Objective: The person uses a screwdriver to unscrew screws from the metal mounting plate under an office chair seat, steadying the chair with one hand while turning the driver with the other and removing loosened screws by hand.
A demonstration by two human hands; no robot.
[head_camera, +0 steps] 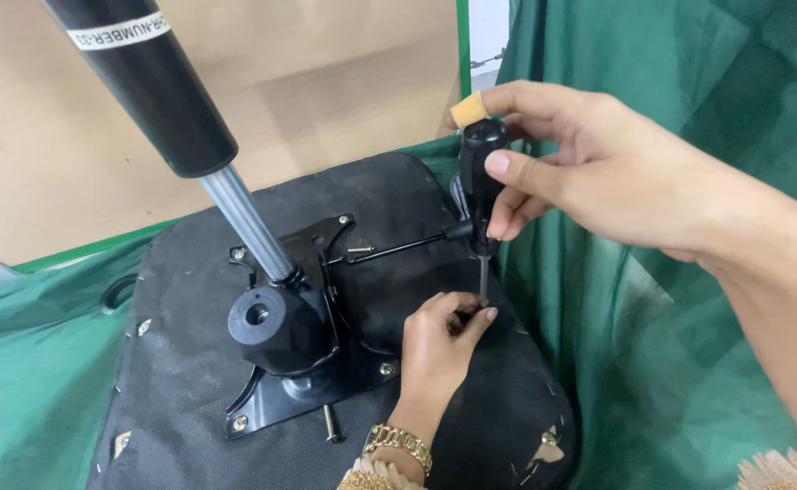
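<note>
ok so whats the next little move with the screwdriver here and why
Probably turn the screwdriver with the right hand while the left hand steadies its tip. The shaft stands nearly upright, its tip down between the left fingertips on the black seat underside. What sits under the tip is hidden by those fingers. A loose bolt lies beside the mounting plate.

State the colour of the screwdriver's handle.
Black screwdriver handle, clearest in the head view.

Black-handled screwdriver (481, 186), upright, tip at seat underside (471, 436)
</note>
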